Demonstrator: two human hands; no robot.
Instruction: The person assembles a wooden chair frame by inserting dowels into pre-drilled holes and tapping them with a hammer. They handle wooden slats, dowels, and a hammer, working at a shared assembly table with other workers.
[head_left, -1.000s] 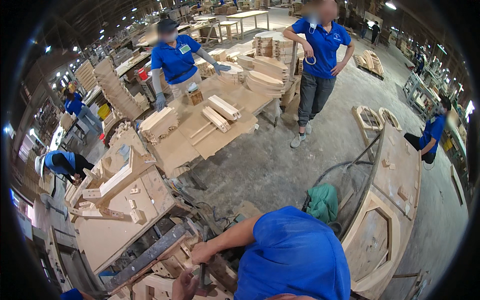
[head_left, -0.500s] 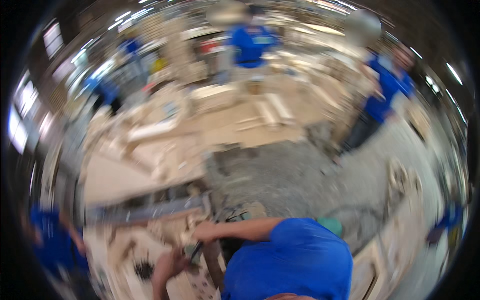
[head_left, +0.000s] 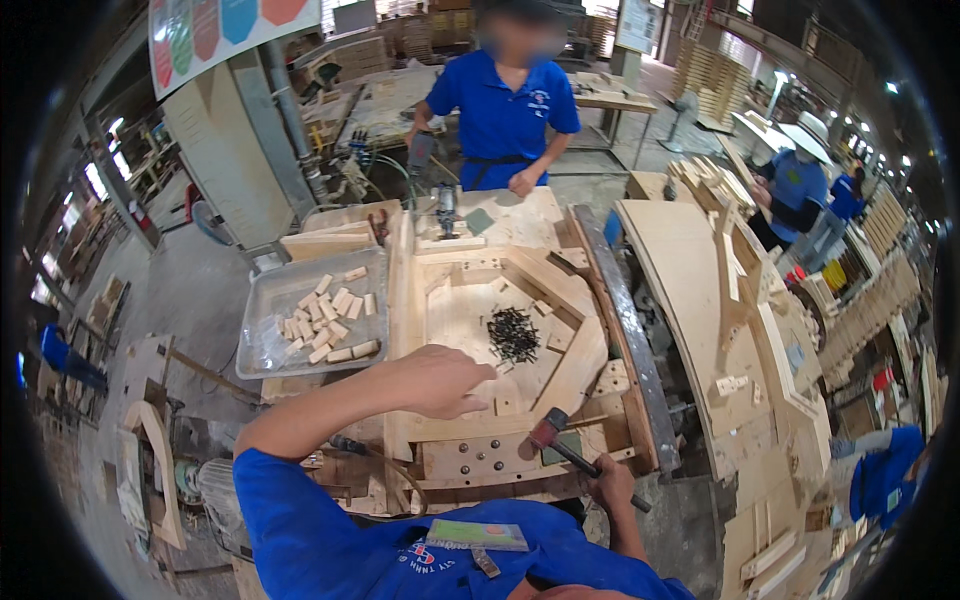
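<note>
The right hand (head_left: 612,487) has its fingers clamped round the mallet (head_left: 572,452); the left hand (head_left: 450,382) hangs near piled dark screws (head_left: 513,335), its grip impossible to tell; the angled wooden frame (head_left: 550,283) looks partly joined; blocks (head_left: 327,309) lie loose in a tray (head_left: 268,297).

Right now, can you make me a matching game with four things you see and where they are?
Things:
1. hammer
2. small wooden blocks
3. pile of little black pieces
4. white hat

Places:
A. in the clear tray
B. on the head of a person at the picture's right
C. held in the right grip
D. near the angled wooden pieces

Right pairs: 1-C, 2-A, 3-D, 4-B
</note>
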